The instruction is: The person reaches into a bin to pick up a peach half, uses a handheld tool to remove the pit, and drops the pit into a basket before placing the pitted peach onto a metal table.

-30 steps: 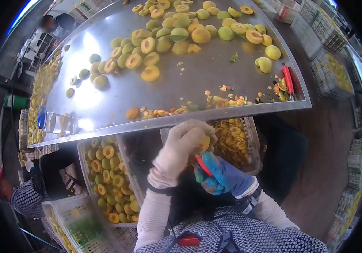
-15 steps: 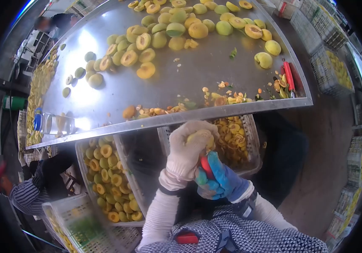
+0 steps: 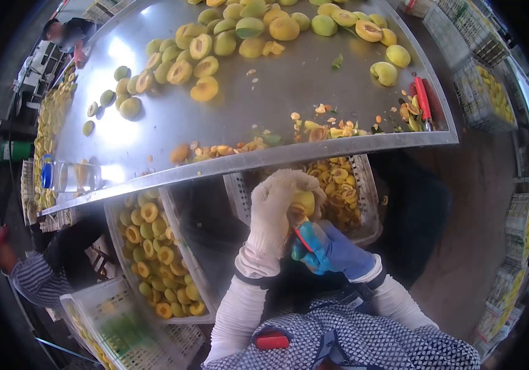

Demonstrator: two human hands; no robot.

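Note:
In a white knit glove, my left hand (image 3: 280, 206) is wrapped round a yellow-green fruit (image 3: 303, 202) above a crate of cut pieces. My right hand (image 3: 332, 248), in a blue glove, grips a red-handled tool (image 3: 302, 239) whose tip meets the fruit's lower side; the tip itself is hidden. Beneath the fruit, the crate (image 3: 372, 209) holds yellow scraps and slices. Whole and halved fruits (image 3: 224, 43) lie across the metal table (image 3: 215, 123) in front.
Another red-handled tool (image 3: 422, 98) lies at the table's right corner. A clear bottle (image 3: 76, 176) rests at the left corner. Left of my arms is a crate of halved fruits (image 3: 153, 259). People sit at the lower left (image 3: 42, 280) and stand at the upper left (image 3: 70, 34).
The fruit has turned in my left hand, showing more of its surface. My right hand has shifted slightly right. The view has moved a little, and the person at upper left reaches toward the table.

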